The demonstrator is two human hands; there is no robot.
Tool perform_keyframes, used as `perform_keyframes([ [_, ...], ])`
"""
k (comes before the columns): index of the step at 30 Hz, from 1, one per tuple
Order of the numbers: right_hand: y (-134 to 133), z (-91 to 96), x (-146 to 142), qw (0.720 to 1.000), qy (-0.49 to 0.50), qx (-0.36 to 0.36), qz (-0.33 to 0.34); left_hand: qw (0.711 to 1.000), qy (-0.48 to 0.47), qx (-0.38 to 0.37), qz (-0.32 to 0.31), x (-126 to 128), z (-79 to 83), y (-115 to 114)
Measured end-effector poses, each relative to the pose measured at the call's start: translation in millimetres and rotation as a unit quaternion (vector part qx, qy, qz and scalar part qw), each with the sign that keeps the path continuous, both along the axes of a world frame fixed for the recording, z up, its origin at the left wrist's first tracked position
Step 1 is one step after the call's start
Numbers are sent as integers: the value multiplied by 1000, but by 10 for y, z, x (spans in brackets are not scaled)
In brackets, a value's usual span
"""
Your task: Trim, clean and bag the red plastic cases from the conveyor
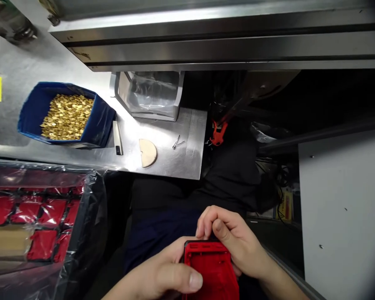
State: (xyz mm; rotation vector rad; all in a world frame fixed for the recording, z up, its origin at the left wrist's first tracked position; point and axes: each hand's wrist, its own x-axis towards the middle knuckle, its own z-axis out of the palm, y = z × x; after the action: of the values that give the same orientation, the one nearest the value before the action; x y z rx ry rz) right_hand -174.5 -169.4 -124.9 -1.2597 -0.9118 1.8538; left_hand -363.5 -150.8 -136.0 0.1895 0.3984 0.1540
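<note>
A red plastic housing (211, 273), open like a shallow tray with a black outer rim, sits low in the view above my lap. My left hand (171, 275) grips its left side, the thumb lying over the edge and the other fingers hidden beneath. At the housing's far right corner is my right hand (234, 241), its fingers curled and the thumb bent in close to them. Part of that hand goes behind the housing's right side. Whether anything small is between those fingers is hidden.
A blue bin (29, 112) of small brass parts stands on the metal bench (131, 160), near a grey bin (154, 116), a white-and-black tool (117, 137), a wooden half-disc (148, 153) and small metal pins (176, 142). Left, a plastic-lined crate (75, 225) holds red housings. A metal beam (206, 46) crosses above.
</note>
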Motion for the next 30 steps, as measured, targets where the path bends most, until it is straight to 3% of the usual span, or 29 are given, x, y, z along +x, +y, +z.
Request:
perform_keyframes([
  [10, -95, -93, -76, 990, -103, -6, -100, 998, 16, -57, 6, -12, -56, 14],
  [16, -92, -110, -62, 993, -70, 2, -90, 997, 15, -68, 11, -28, -83, 7],
  [22, -109, -137, -61, 984, -137, 11, -116, 998, 9, -69, 8, -11, -72, 42],
  [27, -73, -111, -68, 994, -56, -4, -91, 997, 6, -75, 19, 11, -89, 31],
  [30, -86, -117, -62, 992, -78, 7, -93, 997, 2, -73, 20, 4, -87, 25],
])
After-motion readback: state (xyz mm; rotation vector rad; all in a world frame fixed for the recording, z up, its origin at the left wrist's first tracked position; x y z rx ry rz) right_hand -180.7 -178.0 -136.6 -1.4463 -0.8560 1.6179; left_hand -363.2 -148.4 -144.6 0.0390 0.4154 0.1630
